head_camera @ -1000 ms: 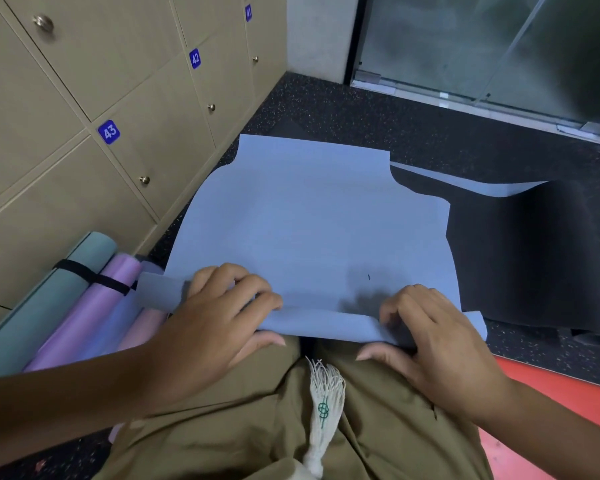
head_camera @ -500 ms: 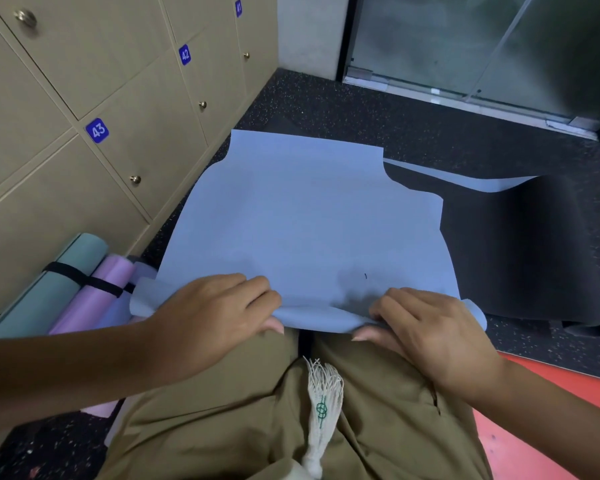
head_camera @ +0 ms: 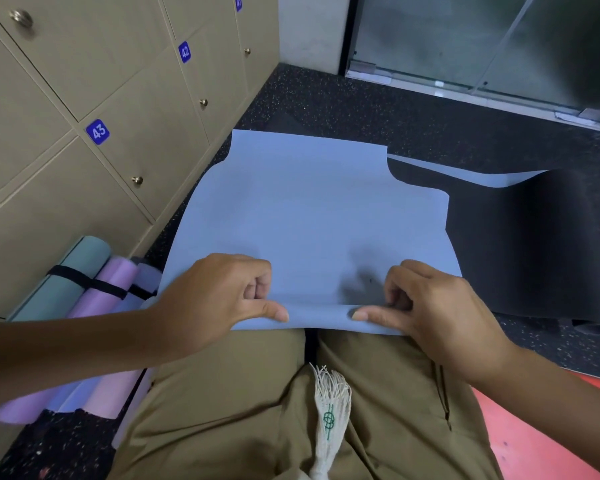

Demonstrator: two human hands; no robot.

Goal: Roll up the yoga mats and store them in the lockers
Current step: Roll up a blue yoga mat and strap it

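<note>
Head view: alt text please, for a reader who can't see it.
Both hands, left hand and right hand, grip the near edge of a flat blue yoga mat, folding it over. Rolled mats lie strapped beside closed lockers.

arms [head_camera: 84,351] bare, no sleeves; trousers [head_camera: 243,410] olive-khaki; cream fringed tassel [head_camera: 329,410], green embroidered emblem

Single view only: a head-worn wide-angle camera, aimed forward and steeply down over the wearer's lap. The left hand [head_camera: 219,299] and right hand [head_camera: 433,306] sit close beneath the lens at lower centre, on the blue mat [head_camera: 309,216]. Lockers [head_camera: 125,98] run along the left edge, bowed, probably by lens distortion. A glass door [head_camera: 482,39] closes the far top right.
</note>
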